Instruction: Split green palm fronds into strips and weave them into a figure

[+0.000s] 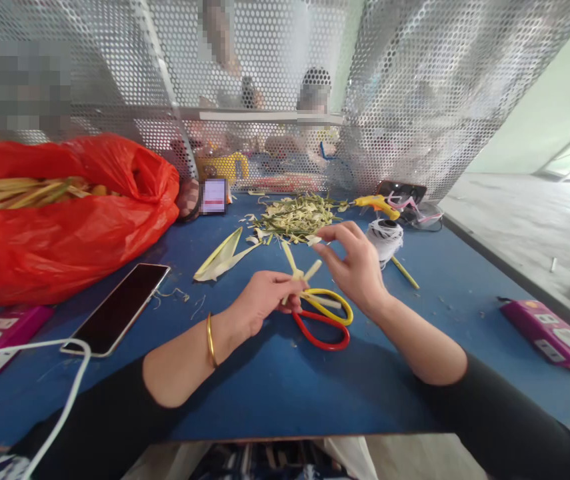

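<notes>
Several pale green plant strips (313,269), crossing one another, are pinched in the fingers of my left hand (267,297). Just below those fingers, scissors (322,345) with one yellow and one red handle loop lie on the blue table (285,400); their blades are hidden. Thumb and forefinger of my right hand (357,263) close on a small pale husk scrap (313,240). Behind it is a heap of green and pale trimmings (297,217). A pale, husk-like leaf (222,259) lies to the left of the heap.
A red plastic bag (69,247) of stalks fills the left, with a dark-screened phone (119,310) before it. At right are a string spool (385,240), a yellow glue gun (377,205), glasses (427,217) and a purple box (555,331). Perforated metal (275,40) stands behind.
</notes>
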### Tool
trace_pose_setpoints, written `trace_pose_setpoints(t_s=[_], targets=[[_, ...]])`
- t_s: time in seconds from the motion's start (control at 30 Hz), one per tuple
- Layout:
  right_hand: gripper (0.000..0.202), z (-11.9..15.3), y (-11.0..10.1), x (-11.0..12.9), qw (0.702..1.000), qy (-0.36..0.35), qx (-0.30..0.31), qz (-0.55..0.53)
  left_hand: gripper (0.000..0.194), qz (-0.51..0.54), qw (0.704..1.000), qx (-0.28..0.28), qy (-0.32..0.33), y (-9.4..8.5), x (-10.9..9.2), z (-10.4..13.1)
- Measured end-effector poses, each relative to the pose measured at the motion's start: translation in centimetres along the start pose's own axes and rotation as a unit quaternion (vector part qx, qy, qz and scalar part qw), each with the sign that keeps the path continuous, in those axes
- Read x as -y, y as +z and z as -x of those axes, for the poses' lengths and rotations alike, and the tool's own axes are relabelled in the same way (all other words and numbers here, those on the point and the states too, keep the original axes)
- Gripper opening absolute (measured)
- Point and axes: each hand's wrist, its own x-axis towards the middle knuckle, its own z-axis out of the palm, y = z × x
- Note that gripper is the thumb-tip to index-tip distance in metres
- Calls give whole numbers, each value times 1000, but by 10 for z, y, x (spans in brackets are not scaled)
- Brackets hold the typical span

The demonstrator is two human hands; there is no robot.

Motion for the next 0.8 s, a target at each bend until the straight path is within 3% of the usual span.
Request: trace_pose_setpoints(t_s=[0.07, 0.13, 0.27, 0.43, 0.6, 0.8], targets=[[16, 3, -6, 10, 982, -168, 82, 41, 19, 53, 998, -31, -7, -4, -1, -4], [21, 9, -3, 17, 937, -293, 161, 99, 21, 94, 995, -38, 3, -7, -1, -7], [26, 21, 16, 20, 872, -416, 163, 201, 29, 126, 991, -33, 13, -8, 2, -10], [25, 23, 22, 18, 851, -457, 119, 231, 29, 151, 988, 3, -21, -10, -1, -11], [31, 20, 19, 16, 866, -433, 61, 243, 26, 170, 984, 50, -3, -17, -9, -9], [30, 27, 21, 22, 877, -442, 55, 183, 18, 163, 987, -13, 10, -16, -11, -9]])
